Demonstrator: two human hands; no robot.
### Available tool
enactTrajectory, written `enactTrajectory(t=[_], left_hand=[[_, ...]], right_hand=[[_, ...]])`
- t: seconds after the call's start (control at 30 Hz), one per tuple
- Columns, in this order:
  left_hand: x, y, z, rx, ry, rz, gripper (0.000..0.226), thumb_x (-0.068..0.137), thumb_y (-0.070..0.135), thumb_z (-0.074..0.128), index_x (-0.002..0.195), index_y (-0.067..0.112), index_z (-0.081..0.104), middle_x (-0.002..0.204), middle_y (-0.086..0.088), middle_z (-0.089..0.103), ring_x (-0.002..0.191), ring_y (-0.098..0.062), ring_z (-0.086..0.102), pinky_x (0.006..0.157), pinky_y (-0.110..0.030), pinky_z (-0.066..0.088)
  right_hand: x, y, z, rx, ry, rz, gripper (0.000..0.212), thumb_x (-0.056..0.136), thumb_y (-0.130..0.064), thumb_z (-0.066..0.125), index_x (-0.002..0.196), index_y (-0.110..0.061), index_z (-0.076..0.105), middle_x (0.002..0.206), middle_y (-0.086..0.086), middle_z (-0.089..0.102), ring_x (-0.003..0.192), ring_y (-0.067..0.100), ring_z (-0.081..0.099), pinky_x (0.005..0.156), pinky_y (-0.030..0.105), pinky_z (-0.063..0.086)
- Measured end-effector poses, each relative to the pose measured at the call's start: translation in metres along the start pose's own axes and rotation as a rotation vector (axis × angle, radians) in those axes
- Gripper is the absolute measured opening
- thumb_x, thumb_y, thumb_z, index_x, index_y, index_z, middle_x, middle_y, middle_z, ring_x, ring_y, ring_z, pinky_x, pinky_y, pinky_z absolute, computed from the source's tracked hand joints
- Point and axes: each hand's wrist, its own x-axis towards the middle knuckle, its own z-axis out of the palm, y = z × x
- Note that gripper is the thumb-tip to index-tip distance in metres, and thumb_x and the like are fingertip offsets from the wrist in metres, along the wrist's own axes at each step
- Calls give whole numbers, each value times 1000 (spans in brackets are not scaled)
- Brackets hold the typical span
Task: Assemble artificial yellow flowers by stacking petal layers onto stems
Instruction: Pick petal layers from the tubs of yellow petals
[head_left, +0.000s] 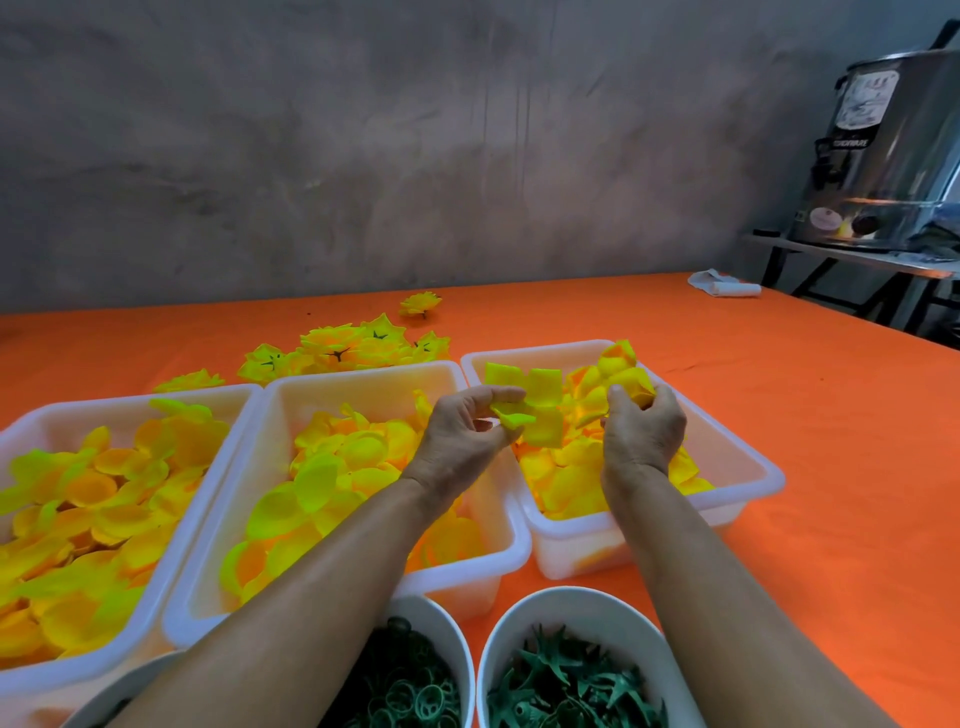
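Observation:
My left hand (462, 428) pinches a flat yellow petal layer (537, 402) with square lobes, held above the right white bin (753, 467). My right hand (644, 428) grips a bunch of small yellow-orange petals (631, 376) over the same bin. Three white bins hold loose yellow petals: the left bin (36, 426), the middle bin (291, 415) and the right one. Finished yellow flowers (353, 348) lie in a heap behind the bins. No stem shows in either hand.
Two white bowls stand at the front edge, one with green rings (405, 686), one with green star-shaped calyxes (571, 686). An orange cloth (831, 415) covers the table. A white rolled cloth (724, 286) lies far right. A steel urn (883, 150) stands on a side table.

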Motion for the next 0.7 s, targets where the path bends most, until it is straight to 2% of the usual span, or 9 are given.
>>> enactTrajectory(t=[0.07,0.13,0.17,0.23,0.3,0.37,0.47,0.6,0.7], left_hand=[[-3,0,2,63,-77,24,35,79,-6,68,110,9,68,106,0,66,90,0,58,80,-7,42],[-4,-1,3,136,-145,29,37,76,-5,70,110,10,69,113,-7,65,108,-10,56,95,-17,42],[-4,-1,4,174,-171,27,38,74,-2,72,109,15,70,118,-10,62,115,-14,53,102,-23,39],[-4,-2,3,233,-209,21,44,67,10,73,107,27,68,130,-8,52,126,-15,41,109,-27,28],[-4,-3,3,270,-223,19,45,70,8,74,108,30,67,141,-3,41,133,-15,30,112,-28,21],[-3,-4,2,267,-192,28,47,74,1,72,109,31,66,147,-1,34,136,-15,25,109,-24,17],[0,-3,0,159,-80,25,36,76,1,72,105,23,70,145,-4,38,133,-14,34,100,-20,28],[2,-4,0,123,40,80,23,80,9,73,101,17,71,135,-5,48,116,-7,47,89,-29,46],[3,-5,-1,136,121,140,24,79,15,75,103,13,71,126,-6,53,111,-4,49,79,-22,48]], right_hand=[[1,1,-2,27,49,-35,12,81,-8,62,80,3,59,71,10,54,71,29,50,78,52,46],[2,2,-3,72,58,-39,11,82,-10,64,76,-4,56,65,4,51,69,28,50,75,53,48],[2,2,-3,94,53,-36,13,82,-10,65,74,-6,55,63,2,49,68,27,50,74,53,49],[3,3,-2,120,35,-33,15,81,-11,66,74,-7,54,65,5,50,68,27,48,73,53,49],[2,4,-1,144,6,-36,15,81,-12,67,73,-8,55,68,8,52,68,25,48,72,51,49],[2,4,0,161,-31,-40,15,81,-10,68,72,-10,56,70,9,54,68,24,49,72,52,50],[0,4,1,209,-107,-39,15,80,-8,69,70,-8,58,71,12,55,67,23,48,68,50,48],[-7,0,3,287,-254,-35,13,78,-6,73,71,-7,62,61,4,57,54,14,48,56,30,43],[-13,-1,4,283,-408,-73,11,76,-6,75,79,0,66,65,6,62,57,13,52,58,28,44]])
